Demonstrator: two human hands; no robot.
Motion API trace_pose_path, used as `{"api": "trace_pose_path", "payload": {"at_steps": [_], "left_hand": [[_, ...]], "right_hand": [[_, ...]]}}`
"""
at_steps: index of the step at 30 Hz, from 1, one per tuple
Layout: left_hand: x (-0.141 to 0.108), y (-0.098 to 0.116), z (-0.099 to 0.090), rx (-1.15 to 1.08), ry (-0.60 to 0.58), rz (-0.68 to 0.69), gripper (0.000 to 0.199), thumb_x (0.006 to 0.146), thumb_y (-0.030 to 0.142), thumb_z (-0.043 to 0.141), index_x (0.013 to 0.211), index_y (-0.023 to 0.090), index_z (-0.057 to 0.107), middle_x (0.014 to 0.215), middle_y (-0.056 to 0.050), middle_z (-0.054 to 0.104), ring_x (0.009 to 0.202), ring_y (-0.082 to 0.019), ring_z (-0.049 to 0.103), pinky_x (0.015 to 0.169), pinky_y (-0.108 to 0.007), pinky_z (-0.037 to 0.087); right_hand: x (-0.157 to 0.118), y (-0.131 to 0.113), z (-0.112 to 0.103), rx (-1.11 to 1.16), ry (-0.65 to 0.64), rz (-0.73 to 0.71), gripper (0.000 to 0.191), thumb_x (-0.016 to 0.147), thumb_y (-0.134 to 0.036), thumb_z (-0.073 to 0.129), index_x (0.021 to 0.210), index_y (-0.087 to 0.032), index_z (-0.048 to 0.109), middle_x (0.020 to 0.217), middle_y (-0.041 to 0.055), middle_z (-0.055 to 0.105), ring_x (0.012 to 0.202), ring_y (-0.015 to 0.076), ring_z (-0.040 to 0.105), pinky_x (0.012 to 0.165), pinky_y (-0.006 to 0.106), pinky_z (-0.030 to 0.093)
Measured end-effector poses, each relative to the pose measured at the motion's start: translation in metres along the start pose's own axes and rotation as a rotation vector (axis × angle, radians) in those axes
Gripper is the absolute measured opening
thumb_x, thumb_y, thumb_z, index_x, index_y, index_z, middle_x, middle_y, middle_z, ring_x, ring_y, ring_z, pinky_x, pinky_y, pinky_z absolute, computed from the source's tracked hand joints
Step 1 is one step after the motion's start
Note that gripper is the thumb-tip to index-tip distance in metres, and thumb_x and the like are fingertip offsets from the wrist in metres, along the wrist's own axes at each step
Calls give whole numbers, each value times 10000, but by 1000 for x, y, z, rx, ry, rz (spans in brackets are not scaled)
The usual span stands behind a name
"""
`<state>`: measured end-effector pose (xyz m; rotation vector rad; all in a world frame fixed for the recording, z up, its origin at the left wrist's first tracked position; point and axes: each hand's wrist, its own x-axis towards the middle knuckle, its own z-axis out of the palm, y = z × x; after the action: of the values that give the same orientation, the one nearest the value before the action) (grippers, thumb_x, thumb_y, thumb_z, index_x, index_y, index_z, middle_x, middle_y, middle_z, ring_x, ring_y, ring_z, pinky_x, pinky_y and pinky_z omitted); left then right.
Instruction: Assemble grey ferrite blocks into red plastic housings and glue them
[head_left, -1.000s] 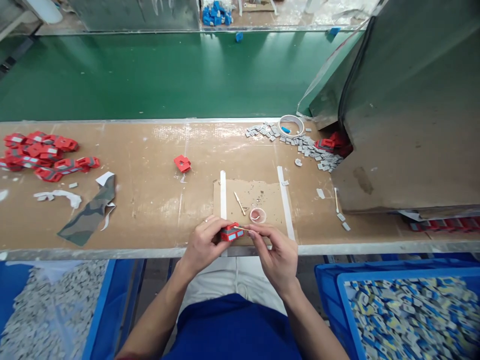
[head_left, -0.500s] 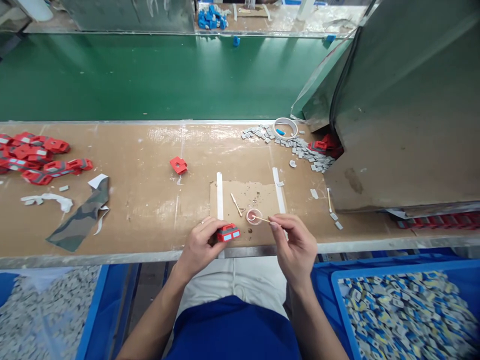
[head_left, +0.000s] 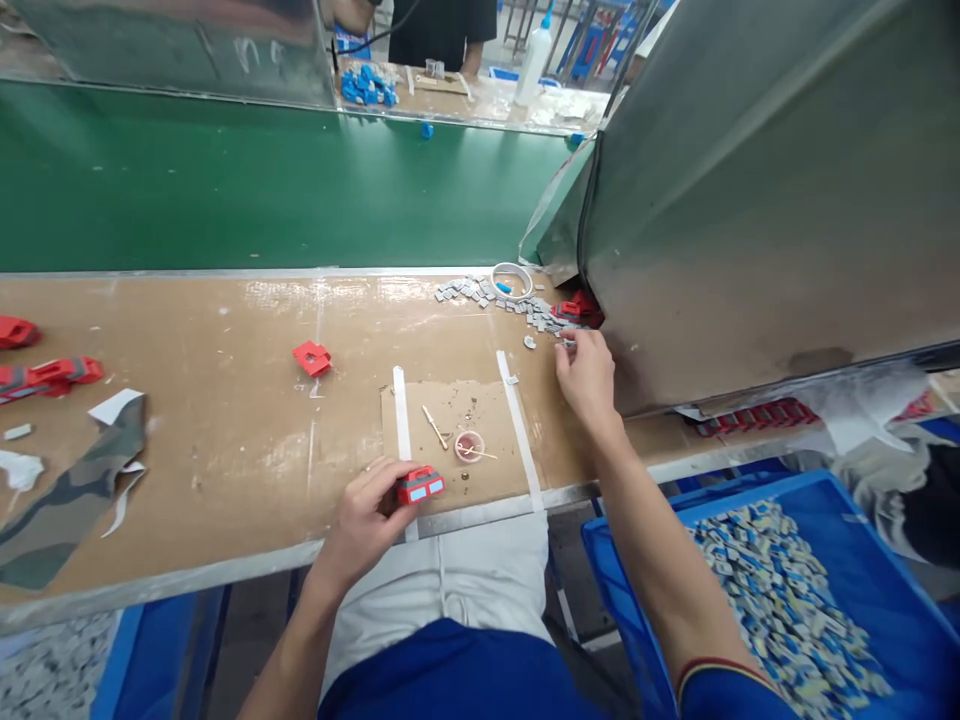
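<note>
A red toy car part point(head_left: 421, 485) with pale blue windows is held by my left hand point(head_left: 369, 503) above the front edge of the cardboard. My right hand point(head_left: 587, 375) reaches to the small grey pieces point(head_left: 536, 312) beside the metal panel; its fingers are pressed together and what they hold, if anything, is hidden. A small round cup point(head_left: 469, 440) of reddish liquid stands on the cardboard with a thin stick point(head_left: 480, 454) lying across it. Left of the cup lies another short stick point(head_left: 434, 426).
Red parts point(head_left: 52, 375) and camouflage cloth point(head_left: 82, 480) lie at left. One red part point(head_left: 312, 358) sits mid-table. A tape roll point(head_left: 511, 282) lies by the grey pieces. A metal panel point(head_left: 750, 220) rises at right; blue bins point(head_left: 832, 510) stand below. A person stands beyond the green belt point(head_left: 247, 190).
My right hand has let go of the stick, which now rests in the cup, and has moved up and right to the grey pieces. The view has turned to the right.
</note>
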<state>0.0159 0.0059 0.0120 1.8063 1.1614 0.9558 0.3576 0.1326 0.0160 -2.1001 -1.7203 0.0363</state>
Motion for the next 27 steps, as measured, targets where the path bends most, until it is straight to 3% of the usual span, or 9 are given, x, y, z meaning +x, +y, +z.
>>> {"api": "trace_pose_path", "payload": {"at_steps": [4,11,16,21,27], "left_hand": [[-1,1,-1,-45,21,-15,155,940,204,686,1075,217,761,944,-54,793,814,-197,731,694,-269,563],[-3,-2,0,-87,45,-11,175,927,211,724,1094,223,774,967,-54,802,846,-196,737,727,-270,578],[-9,-10,-2,-181,101,-28,332,940,356,754,1240,218,779,1031,-90,804,905,-221,755,791,-300,600],[-12,-13,-4,-212,117,-111,370,946,411,743,1249,203,783,1032,-98,791,898,-217,750,801,-304,599],[-14,-11,-4,-281,139,-137,439,929,436,760,1294,191,767,1011,-97,786,898,-221,743,817,-322,605]], "right_hand": [[29,11,14,-159,-53,-7,276,962,-141,509,1156,-71,691,1142,242,671,972,321,640,903,431,478],[10,19,14,-246,-105,-135,293,939,-84,462,1081,-49,715,1047,247,688,920,324,620,854,422,457],[-3,31,16,-240,-83,-201,329,977,-129,444,1151,-52,711,1085,229,680,980,322,604,912,419,466],[-3,41,19,-218,-73,-251,342,1015,-161,421,1173,-89,716,1104,214,681,976,321,609,916,438,495],[-3,38,3,-214,-88,-324,411,984,-94,404,1314,-84,649,1136,202,683,980,314,655,881,408,526]]}}
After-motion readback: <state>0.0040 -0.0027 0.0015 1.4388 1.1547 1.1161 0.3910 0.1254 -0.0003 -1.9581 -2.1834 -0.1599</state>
